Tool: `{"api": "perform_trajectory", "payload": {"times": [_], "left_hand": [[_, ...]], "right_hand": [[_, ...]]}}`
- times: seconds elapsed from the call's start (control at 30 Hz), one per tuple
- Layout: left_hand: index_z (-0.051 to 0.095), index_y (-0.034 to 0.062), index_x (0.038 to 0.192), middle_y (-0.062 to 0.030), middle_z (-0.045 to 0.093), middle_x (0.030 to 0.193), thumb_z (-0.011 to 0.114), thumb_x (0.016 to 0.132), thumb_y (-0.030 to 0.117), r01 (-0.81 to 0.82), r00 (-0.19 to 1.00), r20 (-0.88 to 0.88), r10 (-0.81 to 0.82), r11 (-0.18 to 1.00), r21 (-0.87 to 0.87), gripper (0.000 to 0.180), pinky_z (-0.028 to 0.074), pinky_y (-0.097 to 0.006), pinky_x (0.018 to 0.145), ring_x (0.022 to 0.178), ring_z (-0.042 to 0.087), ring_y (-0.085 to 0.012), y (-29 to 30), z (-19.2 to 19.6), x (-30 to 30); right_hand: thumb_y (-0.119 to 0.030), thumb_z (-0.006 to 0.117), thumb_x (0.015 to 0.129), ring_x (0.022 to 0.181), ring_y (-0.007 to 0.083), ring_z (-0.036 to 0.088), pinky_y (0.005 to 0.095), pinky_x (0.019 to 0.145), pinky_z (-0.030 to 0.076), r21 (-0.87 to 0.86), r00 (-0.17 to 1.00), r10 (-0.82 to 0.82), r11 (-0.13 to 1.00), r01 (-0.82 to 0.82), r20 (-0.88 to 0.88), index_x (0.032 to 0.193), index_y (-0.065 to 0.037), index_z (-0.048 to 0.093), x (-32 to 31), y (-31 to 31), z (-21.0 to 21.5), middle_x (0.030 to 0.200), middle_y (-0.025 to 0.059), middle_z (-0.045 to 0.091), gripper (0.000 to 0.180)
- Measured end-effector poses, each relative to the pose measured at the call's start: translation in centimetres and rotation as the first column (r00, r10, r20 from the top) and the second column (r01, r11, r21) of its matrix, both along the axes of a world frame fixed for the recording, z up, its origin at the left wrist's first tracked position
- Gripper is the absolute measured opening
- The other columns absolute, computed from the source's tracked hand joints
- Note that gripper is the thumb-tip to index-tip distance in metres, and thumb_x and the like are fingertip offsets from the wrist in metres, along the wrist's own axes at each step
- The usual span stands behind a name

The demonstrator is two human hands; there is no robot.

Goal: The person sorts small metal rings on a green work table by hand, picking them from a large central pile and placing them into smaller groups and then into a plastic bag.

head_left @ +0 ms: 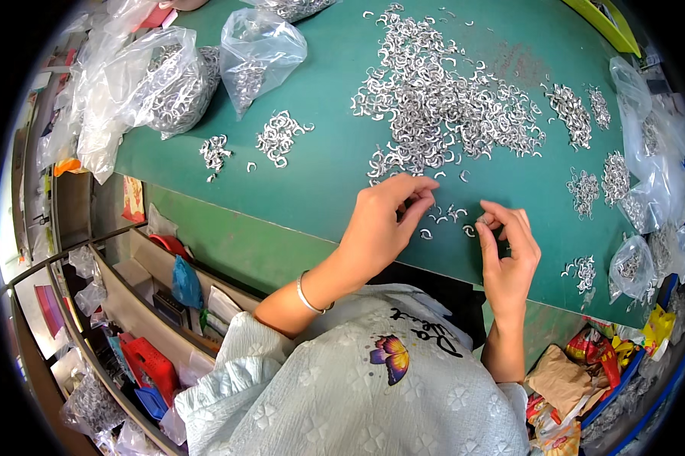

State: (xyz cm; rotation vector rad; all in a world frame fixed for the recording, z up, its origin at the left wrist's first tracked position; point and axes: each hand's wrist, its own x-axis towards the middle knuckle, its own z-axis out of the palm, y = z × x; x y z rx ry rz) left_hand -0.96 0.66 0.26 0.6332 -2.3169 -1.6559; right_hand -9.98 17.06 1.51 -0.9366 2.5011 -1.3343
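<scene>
Near the front edge of the green bench (320, 175), the left hand (380, 224) and right hand (507, 254) each pinch small curved silver metal clips (453, 214); open green surface lies left of them.

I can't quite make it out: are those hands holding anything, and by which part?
The right hand pinches small curved metal clips between thumb and fingertips; which part it grips is too small to tell. The left hand touches loose clips on the table; whether it holds one cannot be told.
</scene>
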Motion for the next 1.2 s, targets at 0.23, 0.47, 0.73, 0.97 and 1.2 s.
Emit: {"api": "perform_trajectory", "payload": {"times": [0.23,0.47,0.73,0.97,1.2], "left_hand": [[0.067,-0.0049,0.107,-0.0076,0.067,0.094,0.064,0.088,-0.005,0.003,0.998,-0.051,0.02,0.909,0.418,0.019,0.053,-0.026,0.08,0.086,0.065,-0.0128,-0.4,-0.2,0.2],[0.068,-0.0022,0.103,-0.0075,0.067,0.092,0.066,0.085,-0.005,0.139,0.99,-0.062,-0.127,0.961,0.237,0.018,0.052,-0.027,0.074,0.081,0.064,-0.0134,2.3,0.9,-0.9],[0.067,-0.0017,0.095,-0.0139,0.065,0.088,0.064,0.083,-0.003,0.426,0.871,-0.199,-0.449,0.892,-0.151,0.012,0.051,-0.037,0.067,0.074,0.064,-0.0309,9.6,-0.2,-8.4],[0.063,-0.0043,0.106,-0.0185,0.062,0.107,0.059,0.083,-0.008,0.251,0.91,-0.284,-0.303,0.946,-0.204,0.024,0.051,-0.041,0.076,0.089,0.063,-0.0384,12.6,-0.5,-14.3],[0.062,-0.0005,0.111,-0.0151,0.061,0.111,0.063,0.083,-0.005,0.268,0.895,-0.244,-0.374,0.887,-0.377,0.029,0.05,-0.039,0.084,0.098,0.061,-0.0358,10.6,1.6,-9.7]], "right_hand": [[0.008,0.065,0.08,0.077,0.026,0.059,0.0331,0.068,0.048,-0.08,1.0,0.021,0.997,-0.021,0.002,0.093,0.003,0.068,0.4,-0.2,-0.2,0.085,0.0126,0.064,0.014],[0.008,0.068,0.078,0.074,0.0257,0.059,0.0328,0.067,0.047,-0.04,0.999,-0.044,0.998,0.043,-0.025,0.088,0.003,0.066,0.7,3.6,1.8,0.082,0.0129,0.064,0.012],[0.007,0.066,0.082,0.07,0.0183,0.056,0.0292,0.069,0.047,-0.037,0.887,-0.46,0.888,0.459,-0.032,0.097,0.004,0.068,0.2,10.3,1.2,0.081,0.0095,0.064,0.016],[0.006,0.065,0.083,0.079,0.0207,0.061,0.0291,0.072,0.049,-0.069,0.863,-0.486,0.874,0.481,-0.141,0.094,0.003,0.069,-1.2,12.4,-0.4,0.087,0.011,0.067,0.012],[0.007,0.064,0.086,0.076,0.0102,0.061,0.0242,0.071,0.049,-0.201,0.781,-0.616,0.756,0.622,0.1,0.094,0.004,0.069,-1.8,15.0,-1.8,0.084,0.0055,0.067,0.009]]}}
